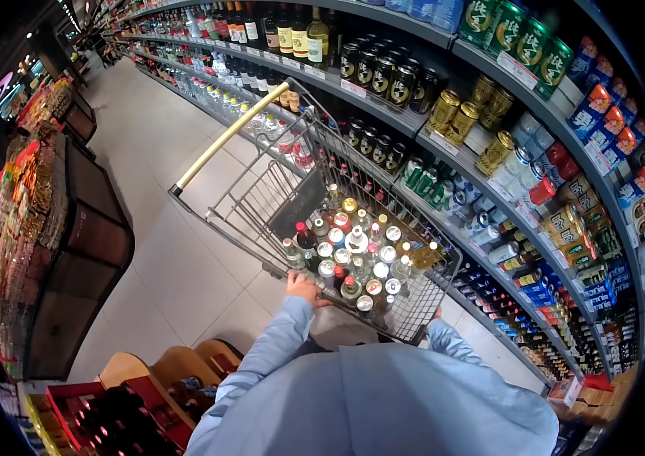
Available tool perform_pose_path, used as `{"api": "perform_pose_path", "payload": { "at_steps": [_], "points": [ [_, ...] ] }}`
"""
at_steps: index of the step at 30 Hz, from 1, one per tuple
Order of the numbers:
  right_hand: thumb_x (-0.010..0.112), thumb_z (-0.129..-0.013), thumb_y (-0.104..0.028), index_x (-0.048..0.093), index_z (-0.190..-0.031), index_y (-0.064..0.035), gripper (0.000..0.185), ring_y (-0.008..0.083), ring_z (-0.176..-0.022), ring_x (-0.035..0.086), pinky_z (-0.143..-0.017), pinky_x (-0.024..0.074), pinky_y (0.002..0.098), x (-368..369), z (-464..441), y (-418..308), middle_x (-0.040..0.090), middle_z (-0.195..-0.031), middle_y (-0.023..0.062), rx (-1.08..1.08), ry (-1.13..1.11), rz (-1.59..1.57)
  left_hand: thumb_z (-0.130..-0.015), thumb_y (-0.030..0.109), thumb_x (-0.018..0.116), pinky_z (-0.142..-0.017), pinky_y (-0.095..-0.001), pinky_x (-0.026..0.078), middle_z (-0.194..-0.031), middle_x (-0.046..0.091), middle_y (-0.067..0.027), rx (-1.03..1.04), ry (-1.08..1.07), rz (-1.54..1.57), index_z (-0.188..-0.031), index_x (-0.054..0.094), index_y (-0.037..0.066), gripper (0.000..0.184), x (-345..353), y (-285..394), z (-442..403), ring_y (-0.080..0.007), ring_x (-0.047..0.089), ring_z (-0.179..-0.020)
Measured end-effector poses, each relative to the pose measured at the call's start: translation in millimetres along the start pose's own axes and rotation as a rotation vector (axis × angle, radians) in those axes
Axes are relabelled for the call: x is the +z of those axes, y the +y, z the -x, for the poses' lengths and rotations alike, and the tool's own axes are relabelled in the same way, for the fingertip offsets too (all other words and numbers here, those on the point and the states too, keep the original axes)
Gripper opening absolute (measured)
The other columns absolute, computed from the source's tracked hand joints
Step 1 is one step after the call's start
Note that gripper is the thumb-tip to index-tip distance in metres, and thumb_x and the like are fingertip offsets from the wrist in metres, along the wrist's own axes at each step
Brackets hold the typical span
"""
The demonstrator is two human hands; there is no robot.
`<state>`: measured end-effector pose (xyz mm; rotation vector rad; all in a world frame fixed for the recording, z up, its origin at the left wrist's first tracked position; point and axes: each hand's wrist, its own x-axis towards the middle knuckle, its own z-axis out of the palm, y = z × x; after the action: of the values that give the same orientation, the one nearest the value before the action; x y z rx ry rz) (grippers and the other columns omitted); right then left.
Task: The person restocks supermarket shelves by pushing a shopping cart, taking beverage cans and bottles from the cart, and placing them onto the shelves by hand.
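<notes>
A person in a light-blue jacket stands at the side of a wire shopping cart (429, 296) in a supermarket aisle, left hand (305, 289) curled over its near long rim. The right hand (438, 312), mostly hidden by its sleeve, is at the near corner of the end opposite the yellow handle (231, 135); whether it grips cannot be told. Glass bottles (356, 239) crowd upright inside the cart, close to the left hand, a red-capped dark bottle (305, 237) among them. Beyond the far rim, shelves carry wine bottles (299, 34), black cans (383, 80) and gold cans (455, 114).
</notes>
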<state>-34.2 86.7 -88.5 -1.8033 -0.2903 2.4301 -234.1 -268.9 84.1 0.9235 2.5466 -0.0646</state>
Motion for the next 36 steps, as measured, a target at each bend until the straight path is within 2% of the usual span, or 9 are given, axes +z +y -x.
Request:
{"api": "perform_pose_path", "payload": {
  "at_steps": [4,8,11,12,19,20,24,30,36],
  "points": [
    [0.035,-0.083,-0.057,0.049,-0.123,-0.0131,0.061,0.0296,-0.114,0.048,-0.099,0.0362,0.0428,39.2,0.0,16.7,0.053,-0.122,0.0088,-0.022,0.019,-0.014,-0.068,0.070,0.051,-0.102,-0.0516,0.015,-0.097,0.060,0.0036,-0.026,-0.177,0.007,-0.090,0.070,0.022,0.056,-21.7,-37.4,-17.9,-0.0223,0.046,-0.103],
    [0.036,-0.083,-0.057,0.048,-0.123,-0.0132,0.061,0.0295,-0.115,0.048,-0.099,0.0362,0.0425,81.8,2.9,33.4,0.053,-0.122,0.0088,-0.044,0.025,-0.013,-0.067,0.072,0.049,-0.100,-0.0515,0.015,-0.099,0.060,0.0044,-0.010,-0.141,-0.069,-0.097,0.068,0.023,0.060,-31.6,-72.8,-28.2,-0.0208,0.046,-0.104],
    [0.037,-0.083,-0.056,0.048,-0.124,-0.0133,0.060,0.0294,-0.115,0.048,-0.099,0.0362,0.0423,114.2,-3.5,45.4,0.053,-0.122,0.0088,-0.048,0.028,0.000,-0.066,0.073,0.049,-0.101,-0.0501,0.015,-0.099,0.059,0.0047,-0.008,-0.139,-0.035,-0.095,0.068,0.023,0.061,-46.4,-101.3,-36.9,-0.0204,0.045,-0.103],
    [0.037,-0.083,-0.056,0.047,-0.124,-0.0133,0.060,0.0294,-0.115,0.048,-0.099,0.0362,0.0422,124.2,-5.6,50.0,0.053,-0.122,0.0088,-0.047,0.026,0.007,-0.066,0.069,0.054,-0.100,-0.0520,0.013,-0.090,0.059,0.0063,0.006,0.007,0.016,-0.080,0.070,0.022,0.052,-42.0,-113.0,-38.7,-0.0210,0.044,-0.099],
    [0.039,-0.082,-0.055,0.046,-0.125,-0.0135,0.060,0.0291,-0.115,0.047,-0.099,0.0362,0.0417,186.9,-22.1,82.1,0.052,-0.123,0.0088,-0.046,0.028,0.028,-0.065,0.066,0.056,-0.101,-0.0526,0.014,-0.091,0.059,0.0061,0.028,0.104,0.053,-0.077,0.069,0.020,0.049,-48.2,-185.7,-64.8,-0.0211,0.044,-0.102],
    [0.040,-0.082,-0.055,0.046,-0.125,-0.0135,0.060,0.0291,-0.115,0.047,-0.098,0.0362,0.0417,195.7,-24.6,85.9,0.052,-0.123,0.0088,-0.034,0.032,0.032,-0.067,0.067,0.053,-0.101,-0.0493,0.013,-0.095,0.061,0.0052,0.018,0.003,0.004,-0.085,0.071,0.022,0.052,-60.2,-192.3,-64.8,-0.0206,0.045,-0.104],
    [0.041,-0.082,-0.055,0.045,-0.125,-0.0137,0.060,0.0290,-0.115,0.047,-0.098,0.0362,0.0414,228.9,-40.6,101.7,0.052,-0.123,0.0089,-0.029,0.032,0.035,-0.066,0.064,0.058,-0.098,-0.0540,0.015,-0.089,0.060,0.0065,0.050,0.054,0.032,-0.068,0.067,0.018,0.047,-64.0,-235.9,-90.0,-0.0196,0.046,-0.100],
    [0.043,-0.082,-0.054,0.044,-0.126,-0.0138,0.060,0.0288,-0.115,0.047,-0.098,0.0362,0.0410,268.4,-57.4,124.6,0.052,-0.124,0.0089,-0.007,0.048,-0.002,-0.065,0.064,0.059,-0.098,-0.0536,0.017,-0.082,0.059,0.0060,0.005,-0.013,-0.003,-0.059,0.064,0.017,0.047,-86.8,-296.3,-115.4,-0.0210,0.046,-0.096],
    [0.044,-0.082,-0.053,0.043,-0.127,-0.0140,0.060,0.0286,-0.115,0.047,-0.098,0.0362,0.0405,308.0,-69.9,147.3,0.051,-0.124,0.0089,0.005,0.066,-0.048,-0.065,0.065,0.058,-0.100,-0.0529,0.016,-0.084,0.059,0.0058,0.044,0.072,-0.004,-0.068,0.068,0.018,0.048,-101.5,-356.3,-140.0,-0.0220,0.046,-0.097]
  ]
}}
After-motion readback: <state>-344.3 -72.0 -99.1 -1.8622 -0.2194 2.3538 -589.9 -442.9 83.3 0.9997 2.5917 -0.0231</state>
